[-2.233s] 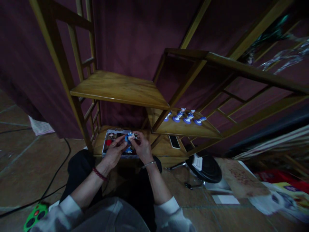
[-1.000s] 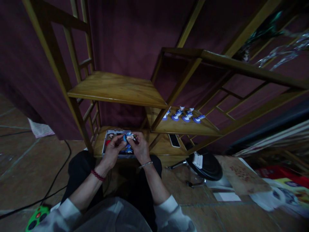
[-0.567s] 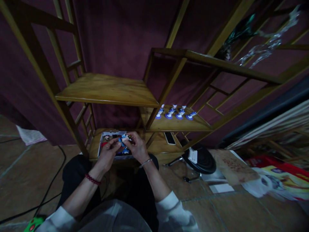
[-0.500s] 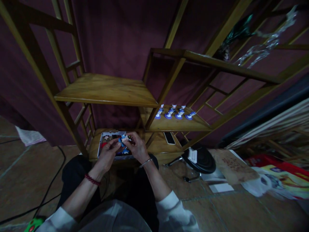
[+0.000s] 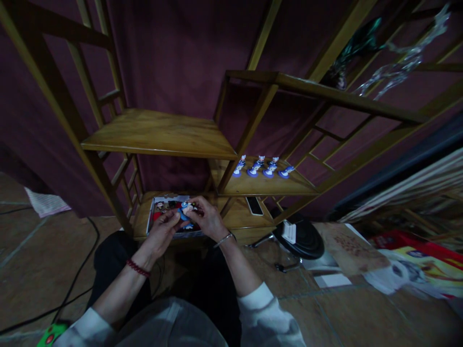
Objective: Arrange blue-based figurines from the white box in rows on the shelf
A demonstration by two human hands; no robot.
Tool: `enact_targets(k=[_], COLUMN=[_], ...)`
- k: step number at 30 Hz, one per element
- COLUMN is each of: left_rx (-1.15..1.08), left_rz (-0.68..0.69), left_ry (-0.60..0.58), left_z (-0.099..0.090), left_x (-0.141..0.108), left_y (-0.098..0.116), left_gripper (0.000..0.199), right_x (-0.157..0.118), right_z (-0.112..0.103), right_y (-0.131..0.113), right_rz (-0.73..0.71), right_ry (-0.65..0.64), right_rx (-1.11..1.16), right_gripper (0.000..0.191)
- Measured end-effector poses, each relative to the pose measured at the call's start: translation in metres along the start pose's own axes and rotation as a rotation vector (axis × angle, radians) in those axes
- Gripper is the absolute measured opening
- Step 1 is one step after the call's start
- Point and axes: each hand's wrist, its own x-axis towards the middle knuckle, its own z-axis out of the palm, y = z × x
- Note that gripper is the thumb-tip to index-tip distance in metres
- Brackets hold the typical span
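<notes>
Holding figurine [image 5: 185, 212] between left grip [image 5: 162, 229] and right grip [image 5: 209, 219], near shelf [image 5: 235, 218] front edge; likely light, stiff (maybe brittle), best pinched mid-body.

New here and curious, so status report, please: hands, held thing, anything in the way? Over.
Left bare hand and right bare hand: both gripping small blue-and-white figurine. Figurine: held at open white rectangular box. Hands partly hiding box.
</notes>
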Motion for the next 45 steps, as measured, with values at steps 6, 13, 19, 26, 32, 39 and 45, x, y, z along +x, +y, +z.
enact_targets(k=[6, 13, 19, 26, 32, 39, 45], left_rx=[-0.056, -0.124, -0.135, -0.148, -0.171, -0.185, -0.161], left_rz=[-0.038, -0.048, -0.082, -0.107, -0.143, -0.117, -0.068], left_ry=[0.042, 0.044, 0.018, -0.004, 0.008, 0.000, -0.045], left_z=[-0.001, -0.002, 0.000, 0.003, 0.002, 0.004, 0.002], left_x=[-0.001, -0.003, -0.006, -0.009, -0.011, -0.011, -0.009], left_y=[-0.001, -0.002, -0.001, 0.002, 0.003, 0.002, -0.002], left_gripper=[0.015, 0.010, 0.010, 0.012, 0.011, 0.004, 0.009], right_x=[0.000, 0.000, 0.000, 0.001, 0.001, 0.000, -0.003], right_z=[-0.004, -0.009, -0.012, -0.017, -0.019, -0.019, -0.019], right_y=[-0.003, -0.008, -0.011, -0.017, -0.020, -0.018, -0.017], right_rz=[-0.028, -0.049, -0.072, -0.116, -0.137, -0.092, -0.102], right_ry=[-0.030, -0.068, -0.106, -0.132, -0.145, -0.148, -0.126], right_rx=[-0.013, -0.065, -0.078, -0.109, -0.095, -0.106, -0.121], right_gripper=[0.021, 0.022, 0.023, 0.022, 0.021, 0.023, 0.022])
